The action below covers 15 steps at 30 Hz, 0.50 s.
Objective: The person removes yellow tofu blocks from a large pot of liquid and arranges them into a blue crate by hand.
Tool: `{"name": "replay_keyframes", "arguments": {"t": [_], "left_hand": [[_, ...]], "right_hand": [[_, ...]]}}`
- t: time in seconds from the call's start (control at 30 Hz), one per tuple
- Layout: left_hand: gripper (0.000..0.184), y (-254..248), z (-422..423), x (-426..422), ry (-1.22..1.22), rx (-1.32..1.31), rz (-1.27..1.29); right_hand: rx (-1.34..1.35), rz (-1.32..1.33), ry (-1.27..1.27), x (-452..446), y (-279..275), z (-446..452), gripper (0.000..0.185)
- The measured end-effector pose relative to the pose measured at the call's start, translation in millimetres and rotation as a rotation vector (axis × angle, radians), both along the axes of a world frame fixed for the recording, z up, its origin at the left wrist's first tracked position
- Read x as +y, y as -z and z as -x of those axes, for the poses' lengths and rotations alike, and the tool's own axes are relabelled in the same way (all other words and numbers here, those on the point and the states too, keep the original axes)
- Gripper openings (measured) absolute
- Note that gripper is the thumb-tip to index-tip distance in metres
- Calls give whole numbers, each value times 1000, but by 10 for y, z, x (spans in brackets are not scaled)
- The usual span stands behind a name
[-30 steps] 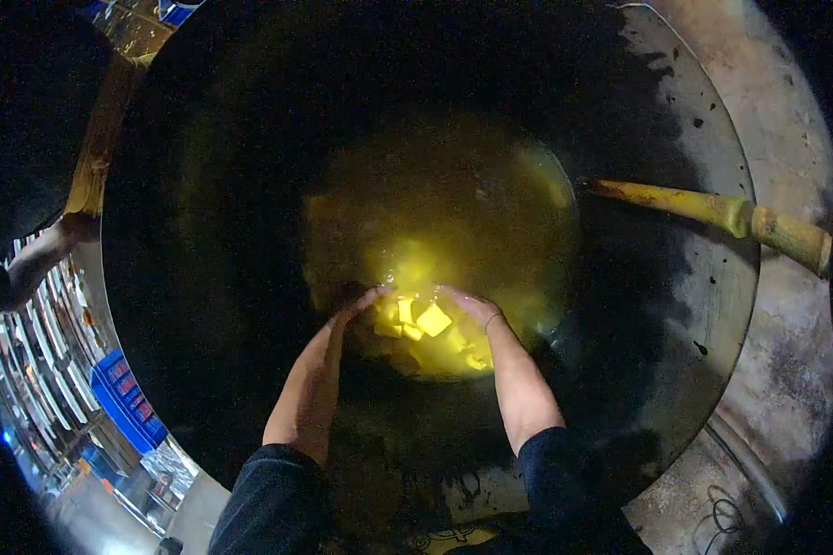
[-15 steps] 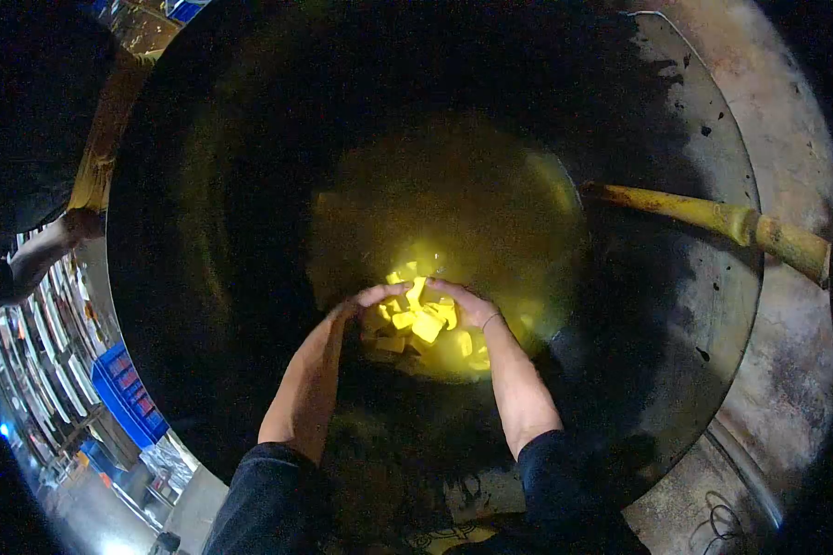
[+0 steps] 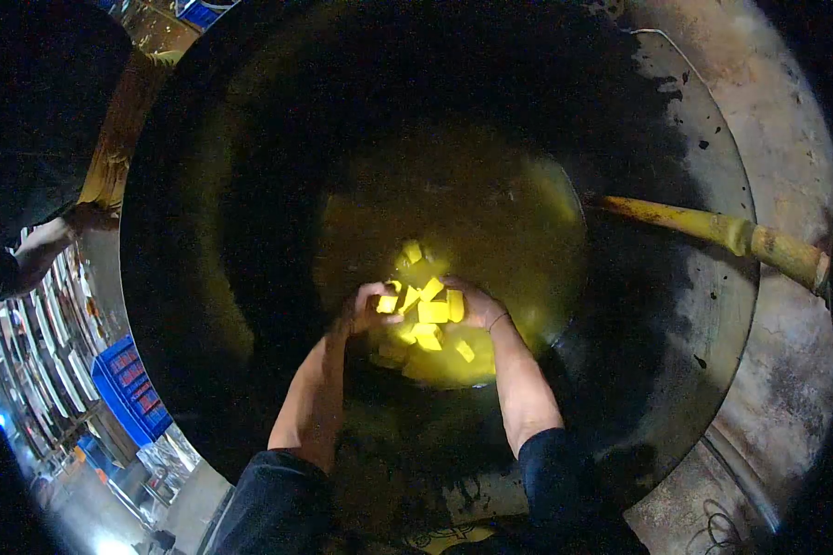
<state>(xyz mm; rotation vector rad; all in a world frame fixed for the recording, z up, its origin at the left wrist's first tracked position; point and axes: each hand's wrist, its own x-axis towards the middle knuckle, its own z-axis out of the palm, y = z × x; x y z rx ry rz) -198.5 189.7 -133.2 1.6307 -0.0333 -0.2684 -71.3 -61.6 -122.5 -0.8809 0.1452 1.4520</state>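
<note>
In the head view, my left hand (image 3: 370, 309) is curled round yellow chunks at the middle of a big dark round pan (image 3: 639, 379). My right hand (image 3: 474, 303) cups more chunks from the other side. Between both palms lies a heap of block-like yellow chunks (image 3: 433, 312), bright under the light. A few more lie just below the hands, and one yellow chunk (image 3: 413, 252) is a little beyond them. Cloudy yellowish-brown liquid (image 3: 453, 203) covers the pan's bottom. Some fingertips are hidden behind the chunks.
A bamboo pole (image 3: 731, 231) crosses the pan's right rim, its inner end inside. At left, another person's hand (image 3: 51, 242) is by a brown wooden-looking shaft (image 3: 120, 139). A blue crate (image 3: 134, 388) with red contents stands lower left. A concrete surround (image 3: 777, 324) borders the right.
My hands have closed in on the yellow chunks, which are now gathered between the palms. My left fingers have curled round some. The view has shifted slightly.
</note>
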Motion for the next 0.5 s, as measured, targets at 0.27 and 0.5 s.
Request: {"name": "replay_keyframes", "arguments": {"t": [0.27, 0.5], "left_hand": [[54, -531, -29, -366, -236, 1000, 445], [53, -484, 22, -458, 82, 474, 336]], "right_hand": [[-493, -102, 25, 36, -171, 219, 56], [-842, 83, -240, 66, -320, 162, 41]]}}
